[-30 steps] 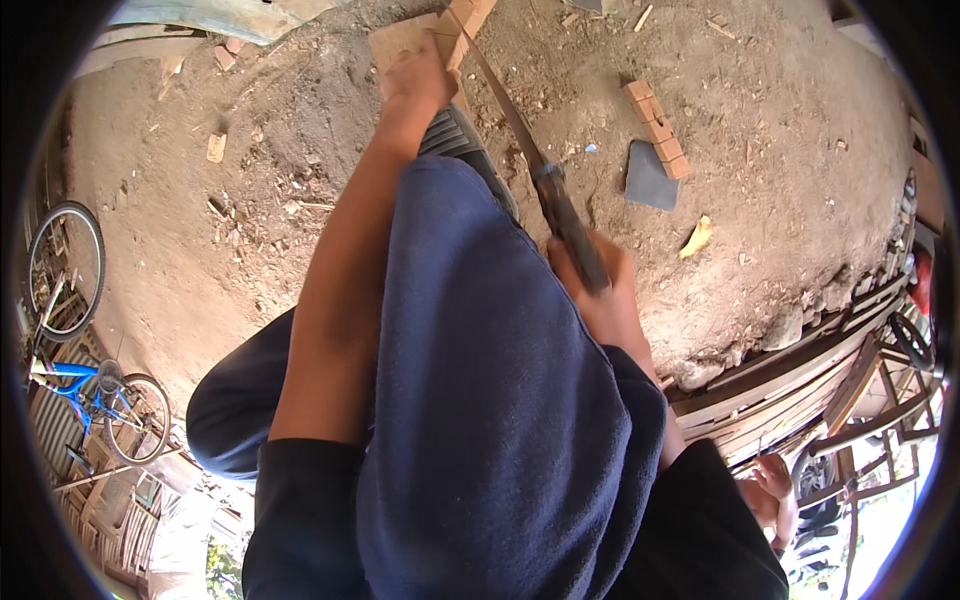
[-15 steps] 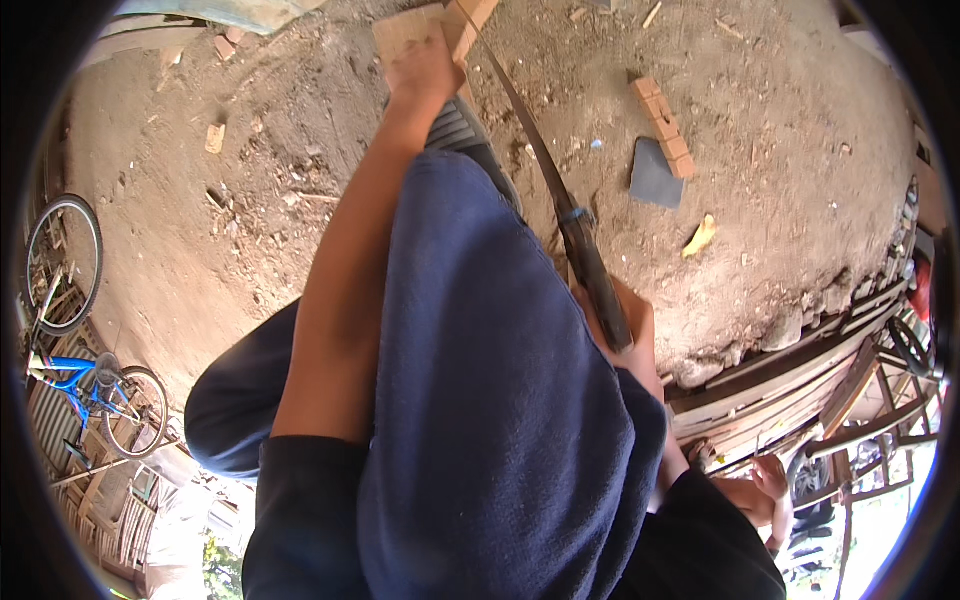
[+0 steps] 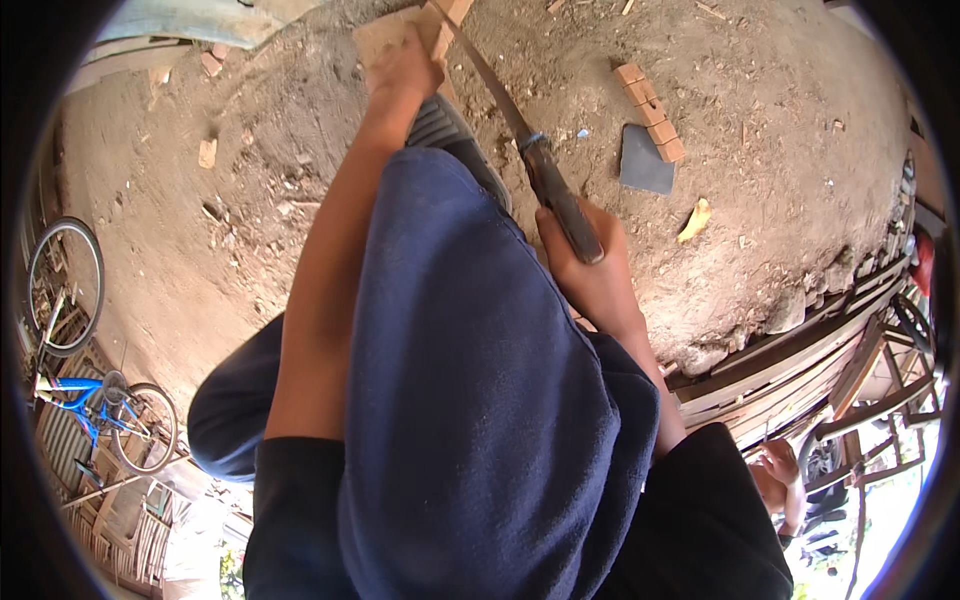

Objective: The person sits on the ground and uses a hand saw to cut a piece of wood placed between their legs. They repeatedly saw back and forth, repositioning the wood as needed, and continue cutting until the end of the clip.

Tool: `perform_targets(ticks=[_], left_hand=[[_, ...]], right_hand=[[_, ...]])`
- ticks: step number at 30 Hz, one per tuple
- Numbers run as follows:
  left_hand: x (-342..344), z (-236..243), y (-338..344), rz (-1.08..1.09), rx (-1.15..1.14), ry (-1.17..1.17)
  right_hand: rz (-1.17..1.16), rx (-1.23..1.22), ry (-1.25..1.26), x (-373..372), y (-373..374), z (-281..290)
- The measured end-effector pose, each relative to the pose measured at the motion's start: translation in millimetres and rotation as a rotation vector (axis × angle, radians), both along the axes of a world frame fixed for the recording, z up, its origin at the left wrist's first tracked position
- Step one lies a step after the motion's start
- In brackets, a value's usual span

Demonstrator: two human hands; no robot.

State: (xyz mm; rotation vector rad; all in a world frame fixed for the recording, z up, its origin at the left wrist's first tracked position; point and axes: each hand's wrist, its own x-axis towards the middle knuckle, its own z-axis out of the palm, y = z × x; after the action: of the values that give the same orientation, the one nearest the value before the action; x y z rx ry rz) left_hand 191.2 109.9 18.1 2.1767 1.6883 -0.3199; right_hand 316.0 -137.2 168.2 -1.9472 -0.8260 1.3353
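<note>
Plainly, the risk sits at the left hand (image 3: 405, 68), which presses flat on the pale wooden block (image 3: 385, 35) on the dirt ground (image 3: 250, 200), right beside where the long blade (image 3: 490, 80) meets the wood; a glancing stroke off the hard grain could slide into those fingers; the right hand (image 3: 590, 275) is wrapped tight around the dark, smooth handle (image 3: 560, 200); the blade looks thin, worn and slightly curved; the earth is dry, crumbly, littered with chips; small reddish wood blocks (image 3: 650, 110) and a flat grey slab (image 3: 645, 162) lie well apart.
</note>
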Motion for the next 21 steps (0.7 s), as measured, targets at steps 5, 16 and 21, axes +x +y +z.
perform_targets(ticks=[5,16,21], left_hand=[[4.0,-4.5,-5.9,-0.013,0.046,0.05],[1.6,-3.5,-0.6,-0.035,0.057,0.001],[-1.4,-2.8,-1.1,-0.02,0.004,0.037]], right_hand=[[-0.071,0.025,-0.022,-0.2,-39.1,25.7],[-0.084,0.057,-0.082,-4.8,-47.3,15.8],[-0.026,0.046,-0.008,-1.6,-8.6,1.2]])
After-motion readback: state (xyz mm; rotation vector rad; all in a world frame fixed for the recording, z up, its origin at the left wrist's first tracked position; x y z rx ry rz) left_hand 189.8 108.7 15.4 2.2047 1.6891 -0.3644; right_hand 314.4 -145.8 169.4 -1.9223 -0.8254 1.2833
